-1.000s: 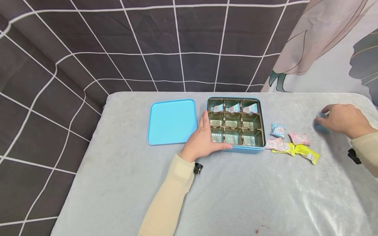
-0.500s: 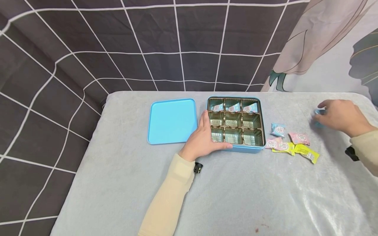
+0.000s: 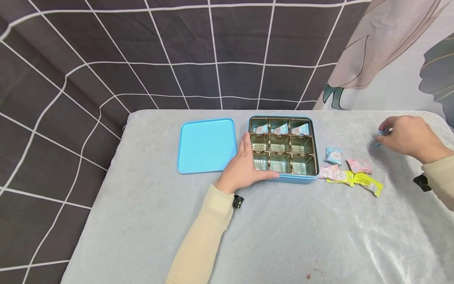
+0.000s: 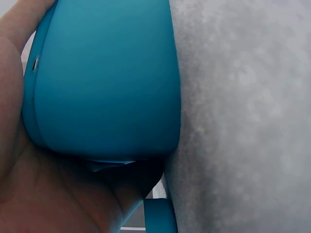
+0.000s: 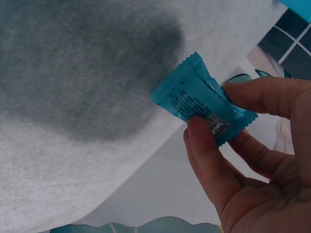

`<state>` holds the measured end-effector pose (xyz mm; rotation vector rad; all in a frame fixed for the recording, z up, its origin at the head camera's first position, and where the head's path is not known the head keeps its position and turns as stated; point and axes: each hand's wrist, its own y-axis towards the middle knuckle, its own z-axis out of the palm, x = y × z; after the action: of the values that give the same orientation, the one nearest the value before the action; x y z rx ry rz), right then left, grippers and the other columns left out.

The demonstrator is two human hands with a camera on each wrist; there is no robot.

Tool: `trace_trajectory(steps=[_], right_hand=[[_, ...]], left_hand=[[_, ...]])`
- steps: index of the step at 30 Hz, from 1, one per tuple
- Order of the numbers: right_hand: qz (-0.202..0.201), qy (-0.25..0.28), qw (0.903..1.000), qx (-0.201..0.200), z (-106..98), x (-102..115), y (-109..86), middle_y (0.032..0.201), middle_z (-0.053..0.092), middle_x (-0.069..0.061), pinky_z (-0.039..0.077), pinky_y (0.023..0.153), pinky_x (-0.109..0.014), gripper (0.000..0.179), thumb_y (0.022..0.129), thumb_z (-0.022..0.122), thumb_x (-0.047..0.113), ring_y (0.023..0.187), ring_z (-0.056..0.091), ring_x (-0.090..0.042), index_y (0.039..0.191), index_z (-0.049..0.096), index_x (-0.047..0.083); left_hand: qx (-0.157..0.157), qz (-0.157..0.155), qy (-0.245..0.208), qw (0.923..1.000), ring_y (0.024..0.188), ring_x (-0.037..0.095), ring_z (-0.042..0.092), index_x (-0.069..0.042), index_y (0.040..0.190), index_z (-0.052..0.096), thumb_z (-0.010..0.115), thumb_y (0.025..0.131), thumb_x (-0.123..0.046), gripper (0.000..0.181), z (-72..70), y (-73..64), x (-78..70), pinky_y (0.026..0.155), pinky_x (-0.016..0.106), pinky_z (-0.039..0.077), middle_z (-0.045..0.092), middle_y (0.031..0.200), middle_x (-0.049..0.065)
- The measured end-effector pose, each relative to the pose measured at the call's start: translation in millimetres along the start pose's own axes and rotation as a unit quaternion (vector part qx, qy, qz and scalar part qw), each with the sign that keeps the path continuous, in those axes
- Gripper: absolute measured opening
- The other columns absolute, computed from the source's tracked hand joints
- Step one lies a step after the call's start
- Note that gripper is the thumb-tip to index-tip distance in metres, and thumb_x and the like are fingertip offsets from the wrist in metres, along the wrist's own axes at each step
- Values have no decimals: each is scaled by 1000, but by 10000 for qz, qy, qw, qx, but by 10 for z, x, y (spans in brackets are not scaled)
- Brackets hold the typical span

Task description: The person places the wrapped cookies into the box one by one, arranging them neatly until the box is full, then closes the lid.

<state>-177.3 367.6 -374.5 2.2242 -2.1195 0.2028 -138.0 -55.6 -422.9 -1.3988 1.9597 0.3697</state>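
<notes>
A blue tin box (image 3: 296, 179) with a gold tray of compartments (image 3: 280, 154) stands on the table. Its three far compartments each contain a blue wrapped candy (image 3: 281, 129). My left hand (image 3: 242, 167) rests against the tin's near left corner, fingers straight along the left side and thumb along the front; the left wrist view shows the tin's blue wall (image 4: 107, 82) against the palm. Out to the right, my right hand (image 3: 413, 138) pinches another blue wrapped candy (image 5: 199, 99) between thumb and fingers, its printed back showing in the right wrist view.
The blue lid (image 3: 207, 146) lies flat left of the tin. To its right are a loose blue candy (image 3: 333, 156), pink candies (image 3: 360, 166) and yellow candies (image 3: 369, 184). A dark gridded curtain (image 3: 241, 39) hangs behind the grey-covered table (image 3: 149, 221).
My right hand has shifted slightly toward the table's far edge with the blue candy, which now shows less in the head view. The left hand and the tin have stayed in place.
</notes>
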Motion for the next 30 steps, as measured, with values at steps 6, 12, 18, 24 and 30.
trace_trajectory(steps=[6,12,18,24,30], right_hand=[[-104,50,9999,36,-47,47,-8,66,63,-13,45,65,-57,22,75,72,6,66,57,-31,88,65,-9],[-156,83,9998,11,-64,81,-18,65,61,-9,45,65,-56,23,71,75,5,68,54,-31,87,64,-8],[-289,78,9995,-83,-74,97,-26,68,61,-12,44,68,-57,23,68,77,3,71,53,-32,84,63,-5],[-331,160,9992,-133,-76,123,-20,77,61,-21,43,71,-58,30,66,77,1,75,54,-36,90,62,-9],[-373,132,9992,-79,-93,163,-19,87,64,-31,44,77,-63,38,67,78,0,84,57,-43,99,64,-14]], left_hand=[[-24,-12,-44,10000,152,24,13,-10,159,-16,75,73,-73,141,2,1,9,102,42,47,-16,168,6],[-19,-21,-64,10000,153,22,9,-11,159,-18,76,74,-71,140,1,-2,6,105,42,44,-17,168,5],[-6,-3,-46,10000,152,25,14,-10,159,-17,75,74,-72,140,0,0,0,99,41,48,-17,168,6],[10,-11,-19,10000,153,24,10,-11,159,-18,75,73,-73,141,-1,-4,-4,101,41,47,-17,167,6],[-9,-3,-71,10000,153,23,9,-11,159,-18,76,73,-71,141,1,-4,0,104,42,45,-17,167,6]])
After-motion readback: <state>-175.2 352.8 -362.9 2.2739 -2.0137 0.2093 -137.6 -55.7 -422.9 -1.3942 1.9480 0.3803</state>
